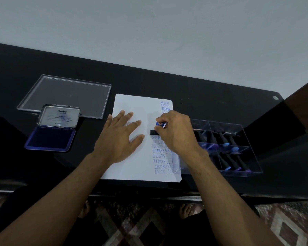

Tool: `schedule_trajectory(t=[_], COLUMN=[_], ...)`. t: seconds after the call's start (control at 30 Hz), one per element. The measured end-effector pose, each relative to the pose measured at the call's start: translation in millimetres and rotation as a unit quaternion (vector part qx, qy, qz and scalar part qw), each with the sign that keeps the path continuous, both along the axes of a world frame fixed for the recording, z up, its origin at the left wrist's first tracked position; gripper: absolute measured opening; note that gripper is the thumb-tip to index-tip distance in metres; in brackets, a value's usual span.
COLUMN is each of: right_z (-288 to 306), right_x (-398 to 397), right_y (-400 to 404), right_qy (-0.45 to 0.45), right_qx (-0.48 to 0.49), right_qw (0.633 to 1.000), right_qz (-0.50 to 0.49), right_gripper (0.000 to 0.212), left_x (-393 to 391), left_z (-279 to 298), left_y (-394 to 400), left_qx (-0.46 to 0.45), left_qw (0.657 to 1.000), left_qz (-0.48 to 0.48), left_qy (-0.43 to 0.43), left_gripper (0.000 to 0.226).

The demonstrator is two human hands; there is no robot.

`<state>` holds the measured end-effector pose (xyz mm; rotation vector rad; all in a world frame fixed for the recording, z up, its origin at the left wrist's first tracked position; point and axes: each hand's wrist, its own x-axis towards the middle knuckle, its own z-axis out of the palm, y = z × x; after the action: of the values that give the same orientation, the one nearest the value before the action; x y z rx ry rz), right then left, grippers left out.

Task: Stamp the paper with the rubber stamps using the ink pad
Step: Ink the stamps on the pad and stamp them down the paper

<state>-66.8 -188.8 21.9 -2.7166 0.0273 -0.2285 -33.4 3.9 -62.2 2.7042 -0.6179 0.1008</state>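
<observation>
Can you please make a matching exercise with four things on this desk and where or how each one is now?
Things:
1. stamp
2. ink pad
3. left hand
4. clear lid

States:
a. lies flat on the paper
b. open, left of the paper
c. pressed on the paper by the right hand
d. behind the ink pad

Pairs: 1-c, 2-b, 3-a, 4-d

Blue stamped words on paper, one brand name on a lid

The white sheet of paper (132, 103) carries blue stamped words, upside down to the camera: "FRAGILE" repeated near its far right corner, and lower down "SAMPLE" three times, "FAX OUT" twice, "AIR", and a partly hidden word ending "MENDED". The raised silver metal lid of the blue ink pad (60, 115) reads "Artfine"; its smaller print is illegible.
</observation>
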Motion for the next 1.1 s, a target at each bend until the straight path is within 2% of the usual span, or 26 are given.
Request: schedule_trajectory(t=[0.57, 0.67, 0.8, 0.93, 1.1], right_z=[4, 6, 8, 8, 11], right_x=[-3, -8, -14, -18, -22], right_y=[1, -3, -6, -8, -7], right_qy=[-0.006, -0.071, -0.14, -0.152, -0.154], right_qx=[0.034, 0.108, 0.227, 0.332, 0.366], right_qw=[0.999, 0.99, 0.955, 0.912, 0.893], right_qz=[-0.016, -0.054, -0.13, -0.185, -0.213], right_gripper=[0.013, 0.006, 0.008, 0.014, 0.016], left_x=[1, 1, 1, -1, -1], left_z=[-1, -1, -2, -1, -1], left_y=[0, 0, 2, 2, 2], left_qx=[0.0, -0.005, -0.008, -0.013, -0.014], left_qw=[1.0, 1.0, 1.0, 1.0, 1.0], left_qz=[-0.003, -0.005, -0.008, -0.011, -0.009], left_qy=[0.004, 0.003, -0.003, -0.006, -0.009], left_gripper=[0.082, 0.081, 0.078, 0.076, 0.074])
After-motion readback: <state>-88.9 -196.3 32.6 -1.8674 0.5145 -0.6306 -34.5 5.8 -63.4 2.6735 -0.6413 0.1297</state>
